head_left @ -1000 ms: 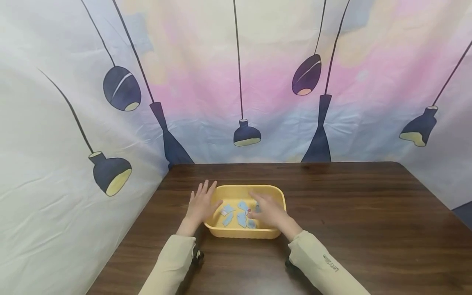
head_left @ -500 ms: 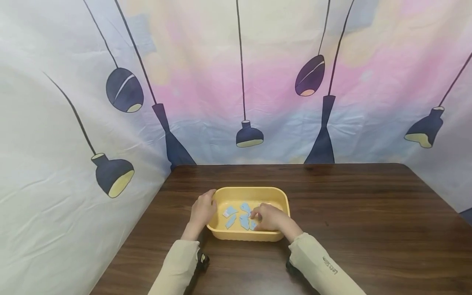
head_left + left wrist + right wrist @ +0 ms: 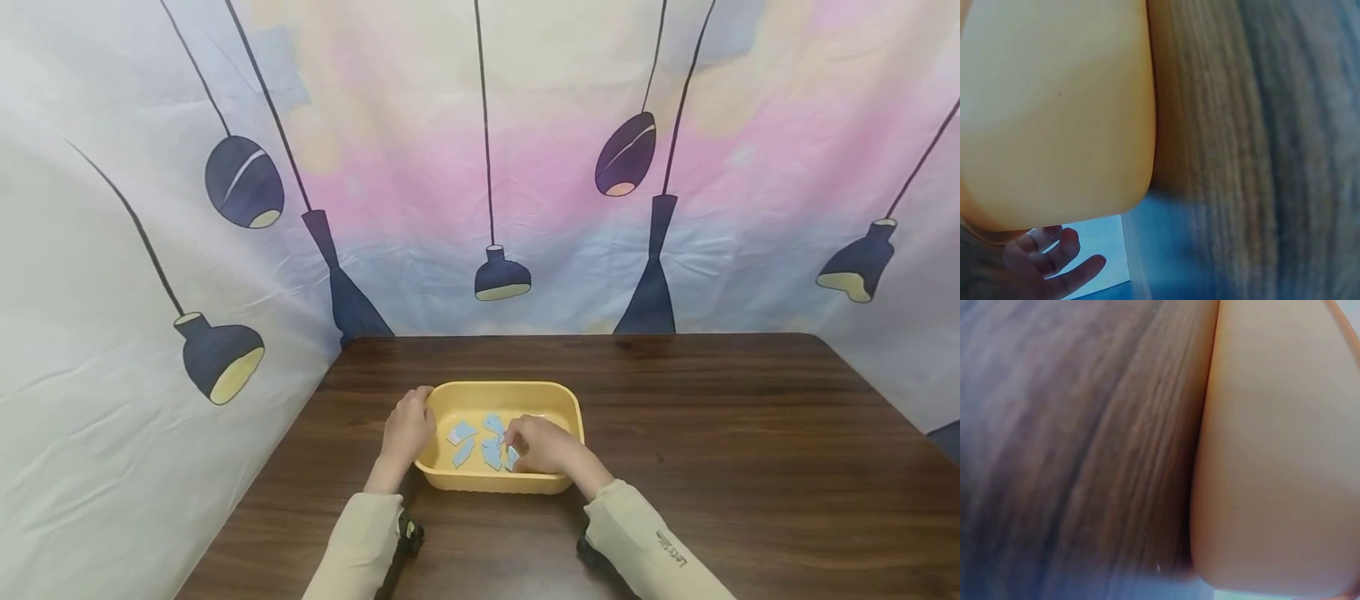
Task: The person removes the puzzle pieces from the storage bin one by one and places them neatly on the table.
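A yellow plastic basin (image 3: 495,482) sits on the table, with several flat, irregular light-blue pieces (image 3: 462,451) on its floor. My left hand (image 3: 408,429) grips its left rim, thumb on the inner side. In the left wrist view, the fingers (image 3: 1063,256) show past the basin's end wall (image 3: 1060,125). The right hand (image 3: 546,444) reaches over the near right rim with fingers and thumb curled about one light-blue piece (image 3: 513,457), which is partly covered by the hand. The right wrist view holds only the basin's outer wall (image 3: 1279,444) and wood; the hand is out of it.
The dark wood-grain table (image 3: 720,467) extends to the right and behind the basin. A cloth backdrop (image 3: 555,275) printed with hanging lamps rises at the table's back and left edges. Dark wrist devices (image 3: 410,533) sit below both sleeves.
From spread fingers, my left hand has closed on the basin's left rim. The right hand has lowered into the basin and curled its fingers at a light-blue piece.
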The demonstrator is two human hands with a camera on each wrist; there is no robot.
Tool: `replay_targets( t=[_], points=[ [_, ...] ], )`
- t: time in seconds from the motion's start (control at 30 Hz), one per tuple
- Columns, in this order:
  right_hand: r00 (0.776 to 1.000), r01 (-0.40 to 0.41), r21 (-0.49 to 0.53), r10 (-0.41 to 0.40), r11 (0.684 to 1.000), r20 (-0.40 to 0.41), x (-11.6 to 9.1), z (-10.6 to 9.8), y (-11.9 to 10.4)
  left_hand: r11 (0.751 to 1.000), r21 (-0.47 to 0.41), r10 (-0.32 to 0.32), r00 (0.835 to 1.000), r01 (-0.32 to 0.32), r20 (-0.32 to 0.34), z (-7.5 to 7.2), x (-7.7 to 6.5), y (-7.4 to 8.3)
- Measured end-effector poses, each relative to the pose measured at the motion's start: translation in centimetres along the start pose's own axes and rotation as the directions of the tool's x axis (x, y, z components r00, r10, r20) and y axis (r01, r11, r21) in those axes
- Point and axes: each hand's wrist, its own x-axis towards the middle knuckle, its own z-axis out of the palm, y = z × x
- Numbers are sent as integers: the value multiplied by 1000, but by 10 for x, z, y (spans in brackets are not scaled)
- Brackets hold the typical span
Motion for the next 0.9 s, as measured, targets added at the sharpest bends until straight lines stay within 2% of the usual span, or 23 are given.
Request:
replay_targets(
  t=[0.1,0.27,0.43,0.53,0.7,0.8,0.9],
  points=[
    [1000,-10,57,10,998,-14,-1,-2,0,1000,-19,-12,1000,12,13,0,1,0],
    [999,28,157,-21,987,-45,-1,-5,2,999,-25,-24,999,24,29,-1,1,0],
    [983,64,308,-7,949,-182,1,-7,5,999,-47,-15,1000,16,21,0,-1,-2],
    [960,108,368,-1,923,-279,-1,-10,7,996,-88,-31,999,35,42,0,-2,-6],
    [907,152,414,40,898,-420,-13,-26,20,986,-154,-51,997,59,56,0,-3,-8],
    [875,137,453,107,881,-472,-23,-42,36,985,-170,-25,999,31,37,-1,0,-7],
    [848,70,462,191,884,-494,-35,-55,52,984,-176,-32,999,37,31,-2,0,-6]
  ],
)
